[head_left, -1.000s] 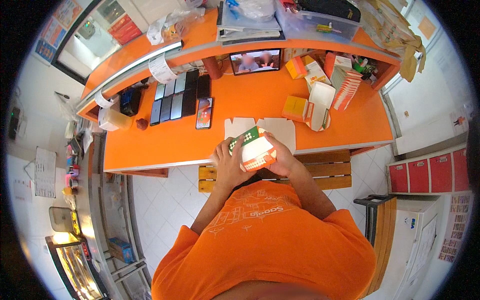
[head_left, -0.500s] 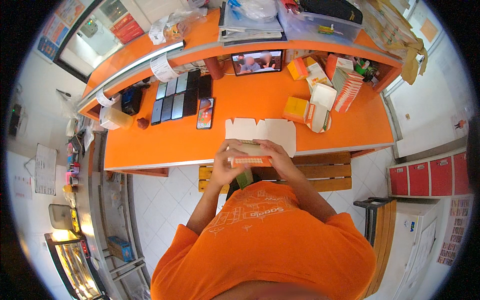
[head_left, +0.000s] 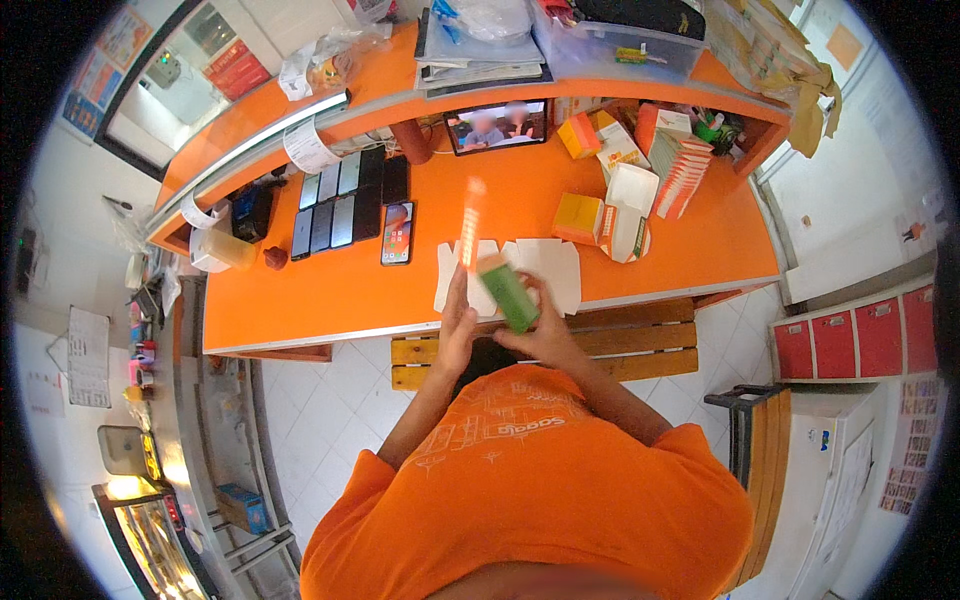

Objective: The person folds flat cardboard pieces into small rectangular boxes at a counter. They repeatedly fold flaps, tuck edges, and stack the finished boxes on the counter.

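On the tablet's (head_left: 497, 128) near side, the green-sided carton (head_left: 510, 297) slanted lengthwise between the right hand (head_left: 547, 326), which grasped it, and the left hand (head_left: 458, 332), whose grip on the blurred flap (head_left: 470, 236) was unclear.

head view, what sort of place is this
Most likely the counter of a small takeaway food shop: printed cartons stand stacked on the orange counter, a lit glass-fronted case resembles a food warmer, and several phones lie in rows, perhaps for orders.
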{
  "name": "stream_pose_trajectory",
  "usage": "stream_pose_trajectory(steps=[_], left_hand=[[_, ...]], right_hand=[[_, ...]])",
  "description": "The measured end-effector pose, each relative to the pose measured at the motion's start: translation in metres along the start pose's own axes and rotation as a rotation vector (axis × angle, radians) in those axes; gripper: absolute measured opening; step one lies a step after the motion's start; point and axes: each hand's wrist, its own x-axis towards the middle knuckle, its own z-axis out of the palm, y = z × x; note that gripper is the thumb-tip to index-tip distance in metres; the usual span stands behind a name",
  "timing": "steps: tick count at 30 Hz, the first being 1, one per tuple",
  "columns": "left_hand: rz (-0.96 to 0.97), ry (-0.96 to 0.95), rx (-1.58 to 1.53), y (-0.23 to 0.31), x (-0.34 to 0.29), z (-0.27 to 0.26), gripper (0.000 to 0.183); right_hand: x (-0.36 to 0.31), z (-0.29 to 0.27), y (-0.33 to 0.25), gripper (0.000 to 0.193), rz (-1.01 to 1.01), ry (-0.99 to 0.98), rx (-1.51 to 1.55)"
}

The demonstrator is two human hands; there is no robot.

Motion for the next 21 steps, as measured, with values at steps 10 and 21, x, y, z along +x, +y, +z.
stream_pose_trajectory(steps=[10,21], left_hand=[[-0.139,-0.113,0.311,0.025,0.003,0.027,0.043],[-0.273,0.092,0.171,0.006,-0.022,-0.010,0.028]], right_hand=[[0.062,-0.165,0.012,0.112,-0.064,0.734,-0.990],[0.013,-0.061,0.116,0.076,0.012,-0.306,-1.124]])
